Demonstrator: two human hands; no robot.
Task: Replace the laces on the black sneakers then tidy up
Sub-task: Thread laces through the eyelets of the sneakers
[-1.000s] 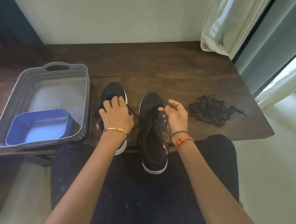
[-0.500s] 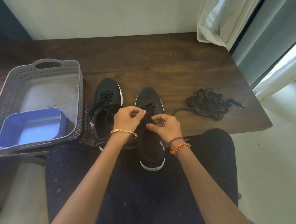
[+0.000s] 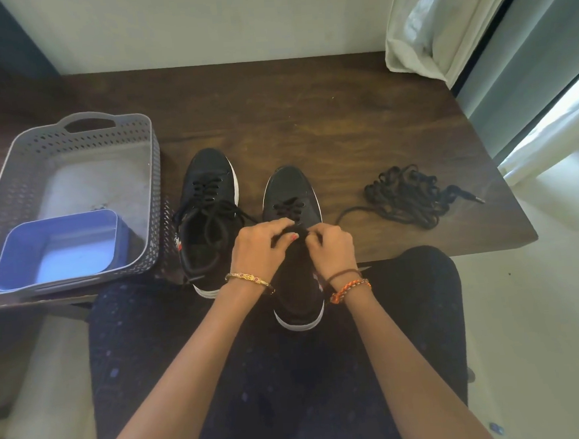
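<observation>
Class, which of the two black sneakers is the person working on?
The right-hand sneaker: both the left hand and right hand pinch its lace; the other sneaker lies untouched.

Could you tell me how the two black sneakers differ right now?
The left sneaker sits untouched, its lace ends loose; the right sneaker has both hands, left hand and right hand, pinching its lace. The left lies further onto the table; the right overhangs the edge. Both are black with white soles.

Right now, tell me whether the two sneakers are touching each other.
Apart. The head view shows a strip of bare brown table between the left sneaker and the right sneaker at the toes; nearer the person, the hands hide the gap.
</observation>
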